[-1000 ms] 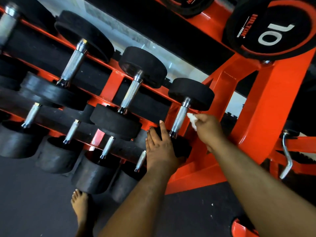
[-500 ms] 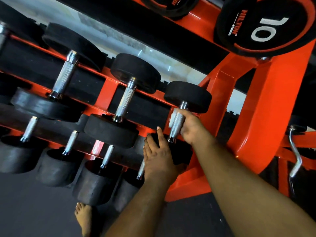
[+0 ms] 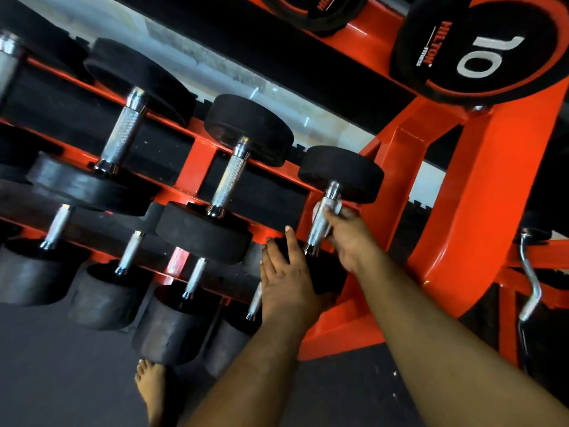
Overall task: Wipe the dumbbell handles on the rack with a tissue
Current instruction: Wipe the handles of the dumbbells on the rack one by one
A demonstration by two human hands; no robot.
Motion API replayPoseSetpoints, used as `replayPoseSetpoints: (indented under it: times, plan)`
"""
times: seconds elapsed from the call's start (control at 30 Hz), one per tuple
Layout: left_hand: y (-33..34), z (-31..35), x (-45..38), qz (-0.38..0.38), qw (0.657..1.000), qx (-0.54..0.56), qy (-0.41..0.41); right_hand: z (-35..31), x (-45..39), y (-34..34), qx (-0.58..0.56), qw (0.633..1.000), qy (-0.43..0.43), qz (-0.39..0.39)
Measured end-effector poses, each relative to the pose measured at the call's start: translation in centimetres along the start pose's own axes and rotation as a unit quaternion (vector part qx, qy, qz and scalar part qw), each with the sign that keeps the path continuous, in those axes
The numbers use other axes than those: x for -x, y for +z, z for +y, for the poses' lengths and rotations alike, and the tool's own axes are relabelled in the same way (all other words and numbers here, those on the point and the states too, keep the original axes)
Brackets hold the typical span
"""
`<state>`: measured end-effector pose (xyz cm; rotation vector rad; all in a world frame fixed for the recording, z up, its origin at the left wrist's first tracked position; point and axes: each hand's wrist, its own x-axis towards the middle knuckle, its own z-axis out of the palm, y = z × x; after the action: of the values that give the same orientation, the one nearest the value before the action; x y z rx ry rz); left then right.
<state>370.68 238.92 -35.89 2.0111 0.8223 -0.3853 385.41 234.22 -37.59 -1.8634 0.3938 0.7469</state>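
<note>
Right hand fingers curl around the chrome handle of the rightmost dumbbell on the upper tier, pressing a white tissue against it; tissue shows as a pale wad at the upper part of the handle, partly blurred. Compared with half a second ago the grip sits about the same place on the handle, slightly lower along it; a second ago the hand was off the handle, just beside it, tissue pinched in the fingertips. Left hand lies flat, fingers straight and relaxed, grasping nothing, on the near black head of the same dumbbell, same as in both earlier frames. Dumbbell rests on the orange rack with two larger dumbbells to its left on the same tier and a lower row below. A black plate marked 10 hangs upper right. A bare foot stands on the dark floor below the rack.
</note>
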Motion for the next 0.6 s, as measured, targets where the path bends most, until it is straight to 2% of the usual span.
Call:
replayPoseSetpoints:
  times: [0.07,0.1,0.17,0.2,0.23,0.27,0.3,0.4,0.47,0.5,0.6]
  plan:
    - [0.1,-0.1,-0.1,0.0,1.0,-0.003,-0.001,1.6,1.1,-0.6,0.104,0.994,0.023,-0.025]
    - [0.1,-0.1,-0.1,0.003,1.0,-0.002,-0.002,2.1,1.7,-1.0,0.159,0.987,0.0,-0.031]
    - [0.2,-0.2,-0.1,0.004,1.0,-0.001,0.0,2.1,2.5,-1.9,0.275,0.954,-0.12,0.002]
    - [0.3,-0.2,-0.1,0.004,1.0,-0.003,0.001,1.6,2.7,-2.2,0.339,0.917,-0.208,0.04]
    - [0.3,-0.2,-0.2,0.004,1.0,-0.004,0.002,0.9,2.9,-2.3,0.398,0.862,-0.304,0.078]
    - [0.3,-0.2,-0.2,0.004,1.0,-0.004,0.001,0.1,2.8,-2.1,0.441,0.811,-0.372,0.095]
    - [0.3,-0.2,-0.1,0.004,1.0,-0.003,0.003,-0.5,2.4,-2.0,0.487,0.775,-0.397,0.074]
    - [0.1,-0.2,-0.1,0.001,1.0,0.002,0.006,-0.9,2.1,-0.7,0.656,0.66,-0.363,-0.052]
    - [0.0,-0.2,0.0,-0.001,1.0,0.006,0.011,-0.3,1.9,-0.7,0.73,0.566,-0.358,-0.137]
    - [-0.1,-0.3,0.0,-0.002,1.0,0.007,0.013,-0.2,2.1,-1.0,0.749,0.536,-0.346,-0.18]
    - [-0.4,-0.6,0.2,-0.013,1.0,0.01,0.022,-1.2,2.8,-3.0,0.758,0.53,-0.265,-0.271]
